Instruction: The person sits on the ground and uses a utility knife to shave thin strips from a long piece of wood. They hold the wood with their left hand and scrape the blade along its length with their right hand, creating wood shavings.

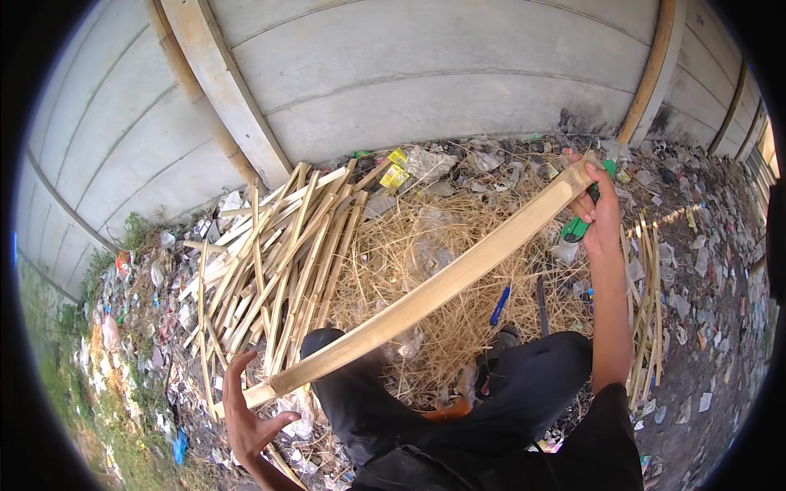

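Note:
A long split bamboo piece (442,286) slants across my lap, its hollow inner face showing and its far end raised to the right. My right hand (603,214) grips that far end. The same hand also has a green tool (575,229) in it, perhaps a cutter knife, partly hidden by the fingers. Beside the bamboo's near left end, my left hand (248,421) is open, thumb and fingers spread; whether it touches the bamboo I cannot tell.
A heap of split bamboo strips (282,262) lies left, with thinner strips (649,303) at right. Dry shavings (442,245) cover the ground before my legs, a blue-handled tool (500,305) and dark blade (542,304) on them. Litter surrounds this; a concrete wall (458,102) stands behind.

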{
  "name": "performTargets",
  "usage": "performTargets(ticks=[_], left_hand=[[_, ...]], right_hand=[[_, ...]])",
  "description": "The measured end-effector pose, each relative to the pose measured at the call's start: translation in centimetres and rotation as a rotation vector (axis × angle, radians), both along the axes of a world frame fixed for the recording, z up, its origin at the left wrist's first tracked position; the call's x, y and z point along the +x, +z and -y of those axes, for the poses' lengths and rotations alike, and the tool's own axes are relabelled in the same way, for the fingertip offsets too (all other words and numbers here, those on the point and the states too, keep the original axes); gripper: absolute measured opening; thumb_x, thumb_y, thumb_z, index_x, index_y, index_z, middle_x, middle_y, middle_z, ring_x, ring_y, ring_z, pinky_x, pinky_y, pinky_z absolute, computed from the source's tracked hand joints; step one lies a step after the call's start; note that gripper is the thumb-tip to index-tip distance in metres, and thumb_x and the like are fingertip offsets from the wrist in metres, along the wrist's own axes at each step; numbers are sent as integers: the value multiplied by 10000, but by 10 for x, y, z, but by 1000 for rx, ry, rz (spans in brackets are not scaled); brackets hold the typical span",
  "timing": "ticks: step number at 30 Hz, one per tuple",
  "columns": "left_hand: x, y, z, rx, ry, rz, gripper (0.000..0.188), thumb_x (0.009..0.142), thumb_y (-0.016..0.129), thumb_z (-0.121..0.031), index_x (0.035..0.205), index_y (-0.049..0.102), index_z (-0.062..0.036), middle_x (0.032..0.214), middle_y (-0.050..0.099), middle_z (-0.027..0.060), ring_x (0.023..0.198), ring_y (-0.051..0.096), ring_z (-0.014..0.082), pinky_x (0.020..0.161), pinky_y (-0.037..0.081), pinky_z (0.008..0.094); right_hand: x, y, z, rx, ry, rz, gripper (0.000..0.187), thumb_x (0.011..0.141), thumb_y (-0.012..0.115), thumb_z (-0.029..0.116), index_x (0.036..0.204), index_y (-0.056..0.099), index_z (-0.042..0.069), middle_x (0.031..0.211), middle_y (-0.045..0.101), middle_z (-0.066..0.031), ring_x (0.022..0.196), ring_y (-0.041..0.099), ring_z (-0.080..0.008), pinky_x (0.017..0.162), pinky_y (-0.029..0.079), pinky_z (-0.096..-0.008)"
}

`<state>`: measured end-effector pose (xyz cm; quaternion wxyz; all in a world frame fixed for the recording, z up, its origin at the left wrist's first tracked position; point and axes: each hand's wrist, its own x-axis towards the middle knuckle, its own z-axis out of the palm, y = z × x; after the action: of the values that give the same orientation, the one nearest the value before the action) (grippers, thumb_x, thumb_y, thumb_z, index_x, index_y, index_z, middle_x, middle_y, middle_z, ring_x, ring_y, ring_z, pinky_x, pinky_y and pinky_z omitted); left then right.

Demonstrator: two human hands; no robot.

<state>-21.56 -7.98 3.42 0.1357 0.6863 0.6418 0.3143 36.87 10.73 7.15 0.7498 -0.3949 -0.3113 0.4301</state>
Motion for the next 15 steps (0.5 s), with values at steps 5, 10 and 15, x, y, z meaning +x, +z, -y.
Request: performTargets(ticks=[5,10,15], left_hand=[[-25,11,-9,121,58,-517,1375,489,942,-823,1597,545,-113,1518,639,144,1459,551,380,1291,323,626],[-16,22,-29,138,62,-570,1060,476,1057,-457,1399,671,-107,1380,700,108,1312,632,341,1218,394,581],[-19,1,-45,-94,-56,-379,505,569,1062,-302,850,730,-46,777,699,115,720,675,297,718,530,445]], right_hand=[[86,-5,-11,92,-66,-81,413,1096,630,263,1407,647,-8,754,543,19,447,302,-19,432,300,-199],[147,-21,-10,98,-17,-131,501,1095,649,263,1510,593,-12,736,518,25,443,310,-25,427,330,-195],[186,-38,-12,65,-51,-50,574,1110,659,331,1557,554,-13,843,560,11,463,349,-26,440,323,-212]])
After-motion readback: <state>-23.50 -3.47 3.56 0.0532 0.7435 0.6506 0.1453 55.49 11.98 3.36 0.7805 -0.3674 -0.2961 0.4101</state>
